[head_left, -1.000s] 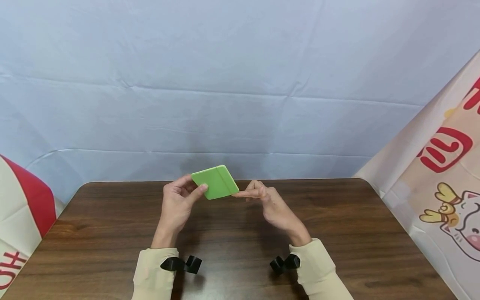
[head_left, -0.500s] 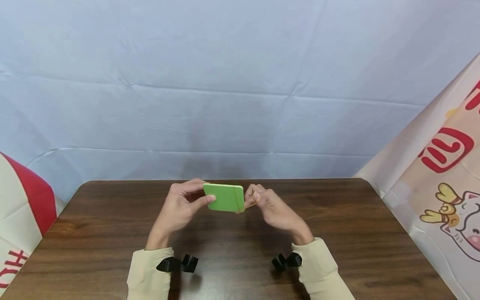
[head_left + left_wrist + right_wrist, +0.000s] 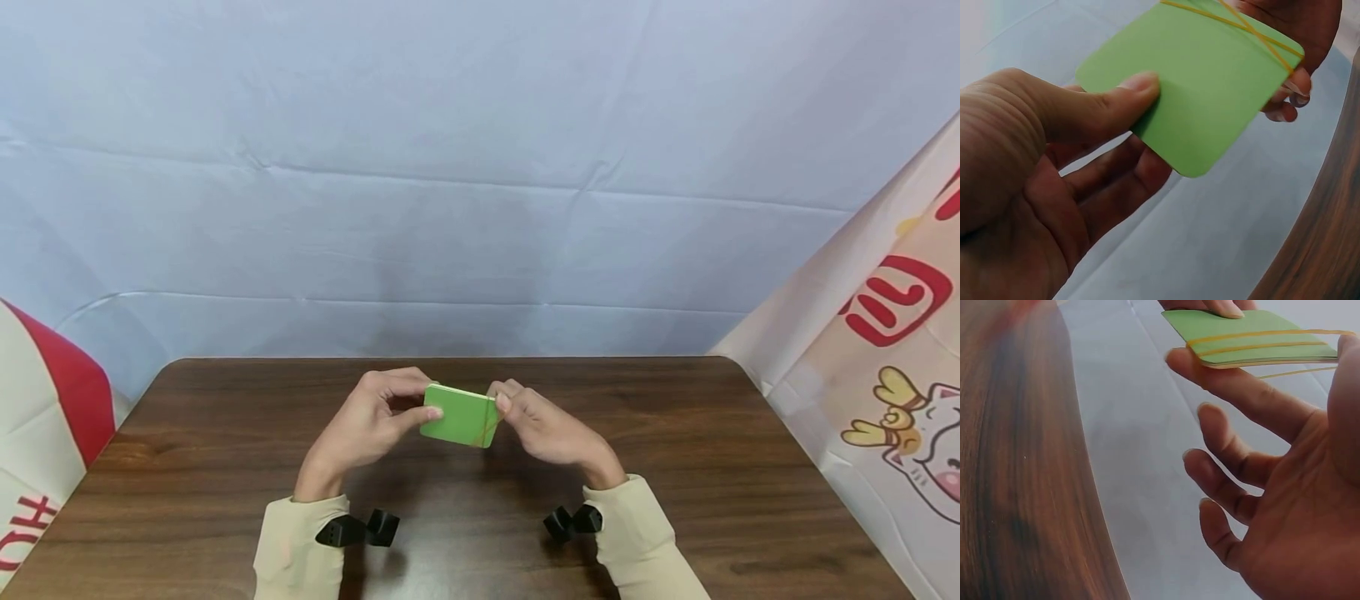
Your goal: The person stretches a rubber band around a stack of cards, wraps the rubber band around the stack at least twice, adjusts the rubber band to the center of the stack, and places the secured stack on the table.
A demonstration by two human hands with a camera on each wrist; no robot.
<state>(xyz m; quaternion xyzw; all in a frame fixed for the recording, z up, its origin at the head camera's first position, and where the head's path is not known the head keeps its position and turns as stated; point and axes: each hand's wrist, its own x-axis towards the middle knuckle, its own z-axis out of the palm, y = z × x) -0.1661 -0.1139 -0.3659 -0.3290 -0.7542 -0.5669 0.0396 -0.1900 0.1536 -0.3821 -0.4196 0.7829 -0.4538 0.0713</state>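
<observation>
A small green notebook (image 3: pixel 453 417) with rounded corners and layered page edges is held up over the table. My left hand (image 3: pixel 367 429) grips its left end, thumb flat on the cover and fingers behind. Around the other end runs a yellow rubber band (image 3: pixel 1250 30), its strands crossing on the cover in the left wrist view. My right hand (image 3: pixel 551 429) is at that end. In the right wrist view its thumb pulls a loop of the band out past the edge, while the index finger (image 3: pixel 1260 394) lies under the notebook's corner and the other fingers bend loosely.
The dark wooden table (image 3: pixel 480 542) spans the lower part of the head view. Behind it hangs a pale blue cloth (image 3: pixel 465 167). Printed cloths stand at the right (image 3: pixel 900 375) and left (image 3: pixel 45 417). A black wrist mount (image 3: pixel 360 529) juts from the left sleeve.
The notebook has turned and come lower and to the right with my left hand. My right hand's extended index finger has folded in, and the band now crosses over the cover.
</observation>
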